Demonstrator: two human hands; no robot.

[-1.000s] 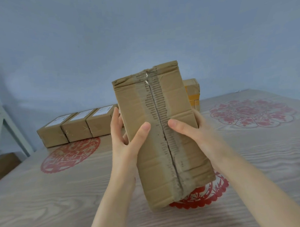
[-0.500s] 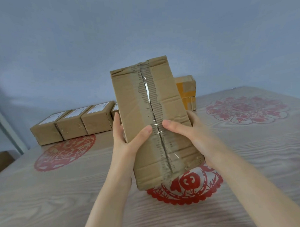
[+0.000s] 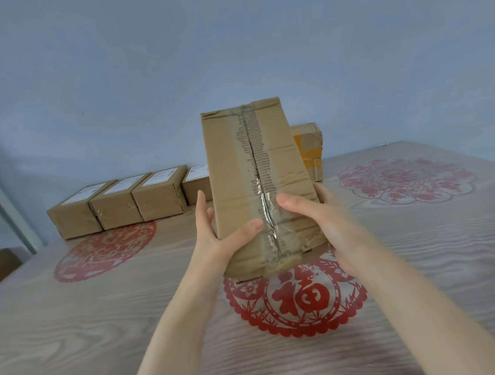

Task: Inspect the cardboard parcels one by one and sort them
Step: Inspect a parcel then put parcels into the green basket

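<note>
In the head view, both hands hold one parcel (image 3: 257, 187) up above the table (image 3: 77, 333), with its long side pointing away from the person and its far end higher than the near end. The left hand (image 3: 217, 239) grips the parcel at its left lower edge: the thumb lies on the front face near the tape seam (image 3: 265, 203), and the fingers go behind the left side. The right hand (image 3: 323, 221) grips the right lower part, with the thumb on the front face just beside the seam and the palm against the right edge. The seam runs along the middle of the front face, and the paper skin around it is torn, so the ribbed layer shows. Directly under the hands and the parcel, a red paper-cut (image 3: 298, 297) lies flat on the table. Beyond the left hand, a row of small boxes (image 3: 115, 203) with white labels stands at the far edge of the table, side by side and touching. Beyond the right hand, partly hidden behind the parcel, stands a box with yellow tape (image 3: 308, 148). To the right of the right hand a pale red paper-cut (image 3: 403, 179) lies on the table, and to the left of the left hand another red one (image 3: 105, 248).
</note>
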